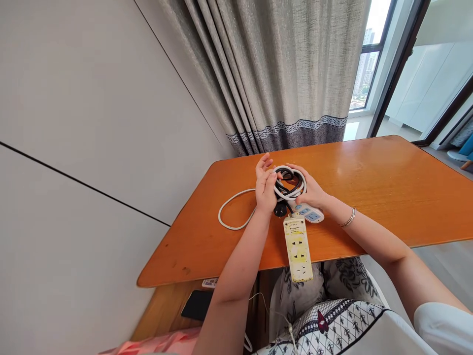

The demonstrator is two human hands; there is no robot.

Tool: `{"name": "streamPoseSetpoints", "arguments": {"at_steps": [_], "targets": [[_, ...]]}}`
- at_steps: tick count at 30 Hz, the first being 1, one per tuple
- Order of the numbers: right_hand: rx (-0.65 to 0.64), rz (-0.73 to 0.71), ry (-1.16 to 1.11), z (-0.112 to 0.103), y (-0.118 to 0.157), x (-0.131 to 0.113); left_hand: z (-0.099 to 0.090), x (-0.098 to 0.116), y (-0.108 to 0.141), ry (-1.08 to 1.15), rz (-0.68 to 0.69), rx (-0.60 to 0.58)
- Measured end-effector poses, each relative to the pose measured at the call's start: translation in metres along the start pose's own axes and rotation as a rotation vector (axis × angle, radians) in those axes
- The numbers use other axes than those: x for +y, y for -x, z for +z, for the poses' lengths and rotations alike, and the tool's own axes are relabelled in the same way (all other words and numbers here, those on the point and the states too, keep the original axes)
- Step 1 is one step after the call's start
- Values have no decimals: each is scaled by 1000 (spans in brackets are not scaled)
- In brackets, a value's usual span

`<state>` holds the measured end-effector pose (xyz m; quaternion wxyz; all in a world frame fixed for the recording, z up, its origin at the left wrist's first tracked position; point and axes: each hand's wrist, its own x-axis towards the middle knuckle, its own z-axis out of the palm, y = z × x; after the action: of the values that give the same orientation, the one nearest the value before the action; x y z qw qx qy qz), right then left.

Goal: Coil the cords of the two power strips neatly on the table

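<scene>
Between my two hands a bundle of coiled black and white power cords (pixel 302 186) is held above the wooden table. My left hand (pixel 265 186) grips its left side, thumb pressed on the loops and some fingers raised. On the right side, my right hand (pixel 309 186) is wrapped round the same loops. From the bundle a yellowed power strip (pixel 298 251) hangs down past the table's front edge. A black plug (pixel 280 209) dangles beside its top end. Under my right hand lies a white and blue power strip (pixel 311 213). One white cord loop (pixel 219 213) trails out to the left.
The wooden table (pixel 369 197) stretches far to the right. Along its left side runs a pale wall (pixel 92 123), with a grey curtain (pixel 288 74) behind. A dark phone (pixel 197 304) rests on a lower wooden surface at the front left, near pink cloth (pixel 166 342).
</scene>
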<state>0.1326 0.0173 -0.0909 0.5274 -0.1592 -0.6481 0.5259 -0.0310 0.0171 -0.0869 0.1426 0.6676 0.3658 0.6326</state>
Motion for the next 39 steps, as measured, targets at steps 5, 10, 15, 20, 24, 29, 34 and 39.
{"name": "streamPoseSetpoints", "arguments": {"at_steps": [5,10,15,20,24,29,34,39], "targets": [[-30,-12,202,1,1,-5,4,7,1,186,-60,34],[72,-16,286,9,3,0,-3,6,-4,292,-262,-140],[71,-38,285,6,1,3,-11,11,-6,142,-90,-319],[51,-115,320,3,0,6,-9,23,-2,-74,146,-212],[40,-172,327,6,0,8,-10,33,2,-158,275,-171],[11,-48,373,14,1,4,-17,39,-2,-303,426,-214],[-25,33,537,21,2,-4,-23,42,-5,-370,385,-312],[47,87,693,23,3,-3,-15,47,0,-303,478,-282]]}}
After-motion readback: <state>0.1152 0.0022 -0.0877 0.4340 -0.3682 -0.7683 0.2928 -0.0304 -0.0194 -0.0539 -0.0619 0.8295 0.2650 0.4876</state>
